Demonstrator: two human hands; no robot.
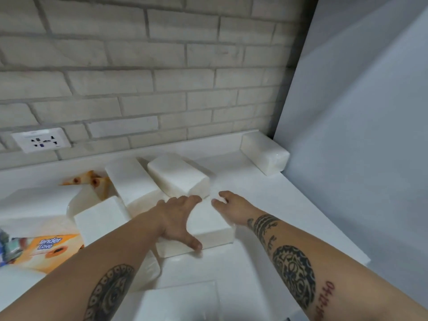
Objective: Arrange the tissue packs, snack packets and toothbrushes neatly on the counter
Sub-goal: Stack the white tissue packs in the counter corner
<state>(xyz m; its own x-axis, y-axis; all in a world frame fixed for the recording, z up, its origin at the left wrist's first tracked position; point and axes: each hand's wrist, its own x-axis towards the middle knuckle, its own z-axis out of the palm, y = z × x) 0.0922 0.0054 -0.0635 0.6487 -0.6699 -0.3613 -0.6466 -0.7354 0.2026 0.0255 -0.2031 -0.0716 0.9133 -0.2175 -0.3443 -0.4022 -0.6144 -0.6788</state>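
Observation:
Several white tissue packs lie jumbled on the white counter (266, 205). My left hand (178, 218) grips the near-left side of one tissue pack (208, 225) in the middle, thumb on its front edge. My right hand (229, 205) touches the same pack's far right corner, fingers curled. Another tissue pack (178, 177) lies just behind it, and one more tissue pack (264, 151) stands alone against the back right corner. An orange "Tender Love" packet (49, 246) lies at the left edge. No toothbrushes are visible.
A brick wall with a power socket (41, 140) runs behind the counter. A tall white panel (359, 112) bounds the counter on the right. Orange-printed wrapping (85, 180) peeks out behind the packs at the left. More white packs sit near the front (180, 302).

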